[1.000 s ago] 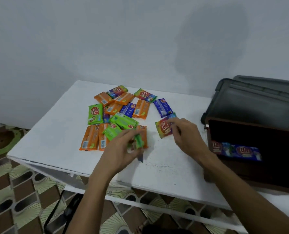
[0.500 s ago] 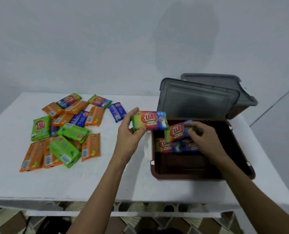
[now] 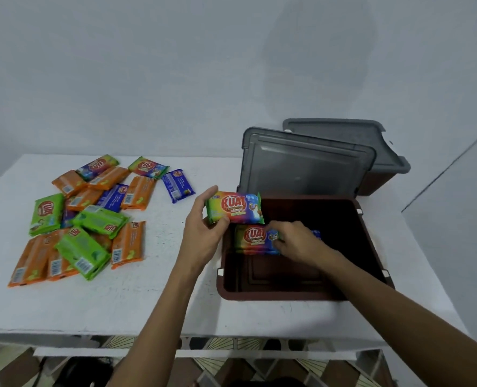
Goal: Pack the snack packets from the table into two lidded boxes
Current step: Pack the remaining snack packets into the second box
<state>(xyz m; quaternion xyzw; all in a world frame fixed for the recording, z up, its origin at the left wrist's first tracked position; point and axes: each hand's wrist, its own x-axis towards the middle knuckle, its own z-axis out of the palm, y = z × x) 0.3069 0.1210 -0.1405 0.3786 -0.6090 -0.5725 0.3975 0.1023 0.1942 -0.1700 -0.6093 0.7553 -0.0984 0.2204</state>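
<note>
Loading the near brown box (image 3: 293, 287): right hand (image 3: 296, 241) presses a rainbow packet (image 3: 252, 238) onto its floor, left hand (image 3: 204, 230) pinches another packet (image 3: 234, 206) over the box's 10 o'clock rim, next needing lowering alongside; the loose pile (image 3: 86, 219) waits at the counter's (image 3: 153, 297) 9 o'clock

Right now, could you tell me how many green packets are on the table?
3: one at the pile's left, one in the middle, one nearest the front; others may be buried.
</note>
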